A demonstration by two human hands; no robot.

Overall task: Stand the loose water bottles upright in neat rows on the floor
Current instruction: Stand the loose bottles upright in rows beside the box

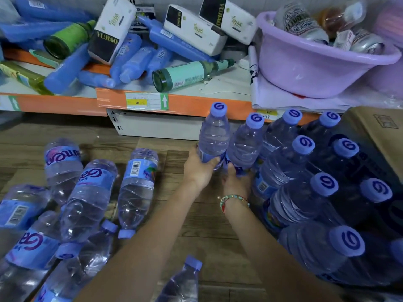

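Clear water bottles with blue caps and blue labels cover the wooden floor [174, 210]. Several stand upright in rows [305, 192] on the right. Several more lie loose on their sides [87, 199] on the left. My left hand [199, 168] grips the lower part of an upright bottle [214, 136] at the far left end of the rows. My right hand [236, 179], with a beaded bracelet on the wrist, holds the base of the neighbouring upright bottle [246, 144]. The two bottles stand side by side, touching.
A low orange-edged shelf [185, 103] behind carries blue bottles, green glass bottles and white boxes lying in a heap. A lilac basin [316, 70] with cans sits at its right end. A cardboard box [377, 136] stands at far right.
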